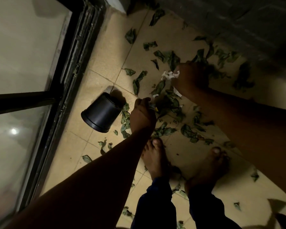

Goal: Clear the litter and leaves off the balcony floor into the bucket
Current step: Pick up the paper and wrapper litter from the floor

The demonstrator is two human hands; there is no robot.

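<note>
Dim balcony, tiled floor point(155, 38). Black bucket point(101, 113) sits beside the dark door frame point(69, 68); I cannot tell whether it is upright or tipped, and its mouth is not clearly visible. Leaves point(168, 58) lie scattered over the tiles beyond the bucket and around both bare feet point(155, 156).

Left hand point(143, 113), just beside the bucket: grip curled round a small scrap, seemingly leaf and paper. Right hand point(191, 78), farther from the bucket: grip bunched on crumpled white paper point(169, 75), with leaves under it.

Risks, as judged:
- both handfuls are loose, so bits may drop in transfer
- the bucket's mouth is hard to find in this light
- leaves underfoot may get trodden flat or missed
</note>
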